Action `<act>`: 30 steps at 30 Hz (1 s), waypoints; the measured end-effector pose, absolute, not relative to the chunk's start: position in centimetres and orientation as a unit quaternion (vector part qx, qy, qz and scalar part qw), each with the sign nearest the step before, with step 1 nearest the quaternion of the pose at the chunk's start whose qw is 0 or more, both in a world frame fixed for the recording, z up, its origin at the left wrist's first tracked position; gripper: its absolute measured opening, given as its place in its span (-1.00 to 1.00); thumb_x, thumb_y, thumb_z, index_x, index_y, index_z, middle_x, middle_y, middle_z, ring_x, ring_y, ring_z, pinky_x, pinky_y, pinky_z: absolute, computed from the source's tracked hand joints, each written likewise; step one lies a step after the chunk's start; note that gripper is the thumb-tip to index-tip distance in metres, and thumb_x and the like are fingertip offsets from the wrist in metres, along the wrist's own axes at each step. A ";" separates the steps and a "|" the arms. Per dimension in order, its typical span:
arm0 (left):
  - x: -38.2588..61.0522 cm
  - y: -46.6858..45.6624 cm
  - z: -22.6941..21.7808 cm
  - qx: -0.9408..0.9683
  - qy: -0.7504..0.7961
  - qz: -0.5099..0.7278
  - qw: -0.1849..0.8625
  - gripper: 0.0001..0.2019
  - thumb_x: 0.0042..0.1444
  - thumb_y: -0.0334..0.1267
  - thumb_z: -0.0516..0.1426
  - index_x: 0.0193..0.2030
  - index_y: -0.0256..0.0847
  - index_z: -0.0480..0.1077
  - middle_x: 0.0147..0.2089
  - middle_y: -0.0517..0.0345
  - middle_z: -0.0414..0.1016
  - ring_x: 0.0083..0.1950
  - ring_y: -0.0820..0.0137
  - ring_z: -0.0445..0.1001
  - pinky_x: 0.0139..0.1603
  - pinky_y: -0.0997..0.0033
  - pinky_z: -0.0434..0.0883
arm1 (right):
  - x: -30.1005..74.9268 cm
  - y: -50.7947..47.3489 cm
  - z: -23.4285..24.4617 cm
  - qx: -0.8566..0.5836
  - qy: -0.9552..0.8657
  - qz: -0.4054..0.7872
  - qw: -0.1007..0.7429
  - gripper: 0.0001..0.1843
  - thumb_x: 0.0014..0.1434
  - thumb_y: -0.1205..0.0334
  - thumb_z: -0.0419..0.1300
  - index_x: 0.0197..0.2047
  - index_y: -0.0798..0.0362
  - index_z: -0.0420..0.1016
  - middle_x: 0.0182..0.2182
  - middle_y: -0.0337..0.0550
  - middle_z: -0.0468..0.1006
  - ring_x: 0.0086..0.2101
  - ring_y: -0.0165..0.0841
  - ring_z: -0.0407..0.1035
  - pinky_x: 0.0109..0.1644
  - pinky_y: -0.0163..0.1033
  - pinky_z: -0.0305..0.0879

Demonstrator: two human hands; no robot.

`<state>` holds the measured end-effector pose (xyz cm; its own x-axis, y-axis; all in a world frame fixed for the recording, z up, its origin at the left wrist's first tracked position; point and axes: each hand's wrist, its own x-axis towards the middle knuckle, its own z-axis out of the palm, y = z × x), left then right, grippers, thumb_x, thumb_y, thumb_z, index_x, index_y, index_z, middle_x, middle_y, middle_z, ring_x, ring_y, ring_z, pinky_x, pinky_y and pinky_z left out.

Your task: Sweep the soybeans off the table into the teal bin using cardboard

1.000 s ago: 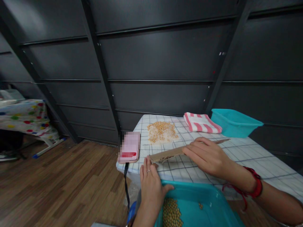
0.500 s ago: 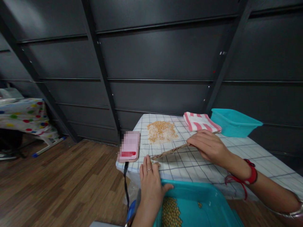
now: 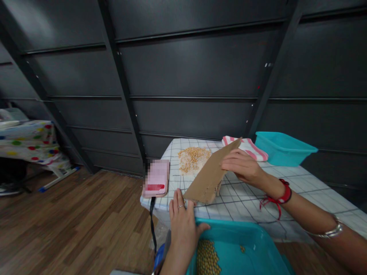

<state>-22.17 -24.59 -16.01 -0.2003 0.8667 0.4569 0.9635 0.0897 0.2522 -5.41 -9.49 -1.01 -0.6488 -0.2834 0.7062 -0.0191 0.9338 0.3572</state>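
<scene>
- The cardboard piece (image 3: pixel 210 173) is in the right hand (image 3: pixel 242 166), slanting from there down toward the left hand (image 3: pixel 183 227); its low corner comes just beside the left fingertips, and I can't tell from here whether they touch.
- Its high end rises past the right fingers, in front of the striped towel (image 3: pixel 258 152), so there's little room that way; its near edge hangs over the checked tablecloth (image 3: pixel 286 179), which runs on to the right of the right wrist.
- The table's near edge passes by the left hand, with the near tub (image 3: pixel 229 221) close up against it.
- The right hand pinches the board's upper side, fingers together, the forearm reaching in from the right with a red bracelet (image 3: pixel 285 192) at the wrist.
- The left hand lies with fingers stretched forward, thumb spread out over the tub's rim, gripping nothing that I can see.
- The board is plain brown and stiff, with a ragged near edge.
- Just beyond it, ahead of the left hand, yellow beans (image 3: pixel 193 156) lie heaped with whitish grains.
- Below the left thumb, greenish beans (image 3: pixel 208 258) fill one side of the near tub.
- Left of the left fingertips sits a pink item (image 3: pixel 157 177), partly blurred out.
- Past the right hand, beside the towel, stands the far tub (image 3: pixel 286 152).
</scene>
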 end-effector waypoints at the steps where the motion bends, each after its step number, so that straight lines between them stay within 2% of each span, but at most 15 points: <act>1: -22.1 -24.6 -15.9 -0.625 -0.733 -0.252 0.094 -0.44 -0.34 -0.01 0.30 -0.19 -0.17 0.23 0.27 -0.37 0.03 0.25 -0.15 0.06 0.08 -0.29 0.17 | -5.5 -9.4 -1.1 0.086 -0.893 -0.159 0.413 -0.73 0.14 0.55 -0.06 -0.17 0.10 0.33 -0.39 -0.11 0.54 -0.28 -0.37 0.39 -0.22 -0.14 0.30; 6: -21.9 -24.8 -15.4 -0.621 -0.738 -0.249 0.086 -0.46 -0.38 -0.02 0.32 -0.25 -0.14 0.24 0.28 -0.33 0.03 0.25 -0.16 0.06 0.08 -0.27 0.16 | -5.7 -8.9 -1.0 0.073 -0.893 -0.148 0.418 -0.69 0.12 0.54 -0.07 -0.16 0.05 0.34 -0.37 -0.15 0.54 -0.27 -0.36 0.40 -0.19 -0.12 0.30; 18: -21.9 -24.9 -15.7 -0.625 -0.734 -0.252 0.088 -0.46 -0.39 0.00 0.33 -0.23 -0.13 0.29 0.30 -0.27 0.01 0.25 -0.17 0.04 0.07 -0.28 0.17 | -5.9 -8.5 0.3 0.083 -0.913 -0.113 0.383 -0.67 0.13 0.53 -0.07 -0.16 0.00 0.37 -0.35 -0.22 0.55 -0.27 -0.41 0.41 -0.13 -0.14 0.28; 24: -21.9 -25.0 -15.7 -0.625 -0.735 -0.249 0.086 -0.42 -0.39 0.01 0.32 -0.19 -0.17 0.31 0.28 -0.37 0.00 0.24 -0.19 0.06 0.08 -0.26 0.16 | -6.4 -8.7 0.4 0.114 -0.904 -0.087 0.403 -0.70 0.13 0.54 -0.04 -0.18 0.03 0.36 -0.35 -0.20 0.55 -0.25 -0.42 0.40 -0.15 -0.15 0.29; 30: -22.0 -25.0 -15.6 -0.625 -0.740 -0.238 0.073 -0.42 -0.35 0.05 0.30 -0.17 -0.14 0.30 0.29 -0.28 0.02 0.25 -0.16 0.03 0.09 -0.29 0.14 | -6.3 -8.7 0.8 0.111 -0.925 -0.090 0.353 -0.70 0.15 0.51 -0.06 -0.16 0.02 0.37 -0.32 -0.19 0.56 -0.21 -0.42 0.39 -0.12 -0.14 0.27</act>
<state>-22.01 -25.03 -15.58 -0.2087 0.8902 0.4049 0.9593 0.1058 0.2618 -6.31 -8.70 0.85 -0.7260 -0.2685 0.6331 -0.1410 0.9592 0.2451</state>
